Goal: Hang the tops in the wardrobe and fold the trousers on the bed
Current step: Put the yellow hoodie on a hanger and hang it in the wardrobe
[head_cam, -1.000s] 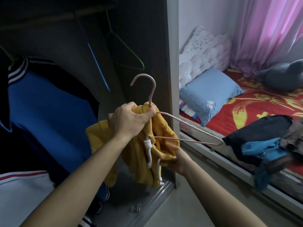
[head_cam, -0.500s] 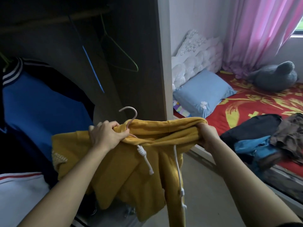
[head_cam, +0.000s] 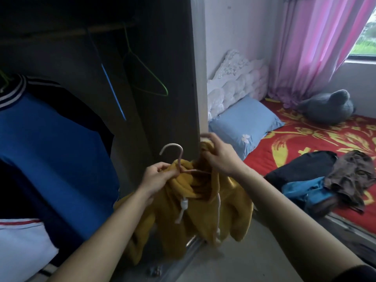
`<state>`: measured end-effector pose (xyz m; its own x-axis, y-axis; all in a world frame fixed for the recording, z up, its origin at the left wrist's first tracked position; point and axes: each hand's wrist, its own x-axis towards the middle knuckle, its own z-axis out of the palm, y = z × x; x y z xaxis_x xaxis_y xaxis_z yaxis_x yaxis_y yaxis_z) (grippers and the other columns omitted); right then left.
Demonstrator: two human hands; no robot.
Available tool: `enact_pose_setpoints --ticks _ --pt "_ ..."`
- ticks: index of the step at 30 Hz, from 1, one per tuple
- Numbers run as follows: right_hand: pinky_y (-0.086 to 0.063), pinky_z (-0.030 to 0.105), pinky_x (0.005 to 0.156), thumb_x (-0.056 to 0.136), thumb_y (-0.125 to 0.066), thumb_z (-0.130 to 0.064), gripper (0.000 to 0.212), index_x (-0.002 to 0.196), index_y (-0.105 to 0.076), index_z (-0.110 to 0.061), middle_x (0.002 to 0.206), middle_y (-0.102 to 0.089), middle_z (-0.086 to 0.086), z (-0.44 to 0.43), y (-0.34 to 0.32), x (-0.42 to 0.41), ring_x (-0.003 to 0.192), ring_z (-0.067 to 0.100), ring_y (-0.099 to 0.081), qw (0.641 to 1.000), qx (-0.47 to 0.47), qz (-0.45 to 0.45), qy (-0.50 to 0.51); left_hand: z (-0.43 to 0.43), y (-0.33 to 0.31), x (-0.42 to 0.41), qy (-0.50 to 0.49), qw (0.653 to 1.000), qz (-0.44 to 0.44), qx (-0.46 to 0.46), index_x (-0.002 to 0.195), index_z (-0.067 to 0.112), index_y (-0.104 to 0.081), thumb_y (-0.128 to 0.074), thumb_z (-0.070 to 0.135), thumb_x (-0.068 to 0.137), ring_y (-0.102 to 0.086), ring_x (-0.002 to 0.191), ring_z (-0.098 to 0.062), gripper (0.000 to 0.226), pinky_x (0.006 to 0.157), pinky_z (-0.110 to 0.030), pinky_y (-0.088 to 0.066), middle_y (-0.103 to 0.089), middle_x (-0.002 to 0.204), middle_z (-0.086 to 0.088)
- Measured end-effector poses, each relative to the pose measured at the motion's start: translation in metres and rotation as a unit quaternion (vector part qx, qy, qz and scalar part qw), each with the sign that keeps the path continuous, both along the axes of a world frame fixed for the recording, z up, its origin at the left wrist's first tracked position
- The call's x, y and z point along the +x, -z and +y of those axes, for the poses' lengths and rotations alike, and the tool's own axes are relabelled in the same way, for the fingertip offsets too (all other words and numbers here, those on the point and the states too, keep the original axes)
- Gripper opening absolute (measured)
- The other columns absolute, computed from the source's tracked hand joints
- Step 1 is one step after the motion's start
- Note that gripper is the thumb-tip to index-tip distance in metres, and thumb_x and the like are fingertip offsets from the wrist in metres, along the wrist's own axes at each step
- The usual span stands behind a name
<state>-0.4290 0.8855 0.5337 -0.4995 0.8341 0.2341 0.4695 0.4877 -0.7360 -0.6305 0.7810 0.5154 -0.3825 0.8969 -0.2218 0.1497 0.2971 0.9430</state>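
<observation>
Two hands busy on one garment. Pinches the neck of the pink hanger (head_cam: 179, 159) in the left hand (head_cam: 156, 176), fingers curled round wire and collar together, likely to keep the hook upright and clear of cloth. Grips the hood of the yellow hoodie (head_cam: 195, 216) in the right hand (head_cam: 221, 159), just right of the left and a little higher, apparently drawing fabric over the hanger's shoulder (seating looks unfinished). Lets the hoodie's body hang below both hands, cords dangling. Has, above and left of the hands, the wardrobe rail (head_cam: 61, 34) and a bare green hanger (head_cam: 162, 88). Has, well off to the right hand's right, the trousers (head_cam: 317, 180) heaped on the bed (head_cam: 305, 143), not yet folded.
</observation>
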Motion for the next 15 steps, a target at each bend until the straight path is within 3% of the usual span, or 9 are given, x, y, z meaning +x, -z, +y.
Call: enact_pose_setpoints --ticks 2,5,7,11,13,15 --pt "-0.053 0.033 0.093 0.099 -0.045 -0.023 0.037 0.13 -0.052 -0.041 0.117 -0.056 -0.003 0.0 0.009 0.0 0.106 0.014 -0.057 0.995 0.012 -0.076 -0.057 -0.001 0.0 0.012 -0.026 0.998 -0.053 0.015 0.094 0.007 -0.073 -0.076 0.016 0.081 -0.065 0.077 -0.019 0.016 0.06 -0.024 -0.052 -0.071 0.082 -0.007" --pt "-0.046 0.036 0.092 0.097 -0.039 -0.048 0.034 0.129 -0.05 -0.048 0.112 -0.044 -0.006 -0.004 0.022 0.001 0.109 0.018 -0.047 0.969 0.011 -0.227 -0.1 0.0 -0.003 0.018 -0.054 0.995 -0.082 0.03 0.091 0.006 -0.071 -0.067 0.009 0.083 -0.058 0.074 -0.018 0.01 0.061 -0.024 -0.049 -0.065 0.075 -0.006" --pt "-0.044 0.038 0.092 0.099 -0.034 -0.06 0.038 0.129 -0.05 -0.045 0.114 -0.045 -0.003 -0.006 0.026 0.002 0.113 0.022 -0.048 0.955 0.076 -0.276 -0.073 0.001 -0.007 0.019 -0.05 0.995 -0.082 0.038 0.09 0.008 -0.072 -0.066 0.01 0.083 -0.058 0.073 -0.017 0.01 0.057 -0.022 -0.051 -0.065 0.075 -0.005" --pt "-0.031 0.045 0.111 0.1 -0.04 -0.057 0.039 0.124 -0.063 -0.037 0.142 -0.046 0.0 -0.003 0.016 0.004 0.137 0.026 -0.034 0.915 0.27 -0.301 -0.008 0.003 -0.014 0.023 -0.012 0.999 -0.04 0.033 0.093 0.015 -0.074 -0.07 0.018 0.083 -0.064 0.086 -0.022 0.011 0.066 -0.026 -0.051 -0.07 0.089 -0.007" --pt "-0.033 0.039 0.106 0.1 -0.039 -0.055 0.038 0.124 -0.063 -0.037 0.136 -0.052 -0.006 -0.004 0.011 0.007 0.127 0.018 -0.04 0.924 0.274 -0.267 -0.012 0.004 -0.023 0.015 0.021 0.999 -0.029 0.016 0.092 0.02 -0.076 -0.073 0.027 0.083 -0.067 0.09 -0.021 0.012 0.066 -0.025 -0.053 -0.072 0.097 -0.008" --pt "-0.034 0.034 0.097 0.101 -0.034 -0.052 0.037 0.122 -0.062 -0.038 0.124 -0.057 -0.011 -0.008 0.007 0.011 0.113 0.012 -0.044 0.935 0.27 -0.231 -0.024 0.005 -0.033 0.0 0.072 0.995 -0.063 -0.031 0.092 0.024 -0.078 -0.071 0.051 0.08 -0.069 0.086 -0.02 0.03 0.065 -0.026 -0.054 -0.072 0.096 -0.007"
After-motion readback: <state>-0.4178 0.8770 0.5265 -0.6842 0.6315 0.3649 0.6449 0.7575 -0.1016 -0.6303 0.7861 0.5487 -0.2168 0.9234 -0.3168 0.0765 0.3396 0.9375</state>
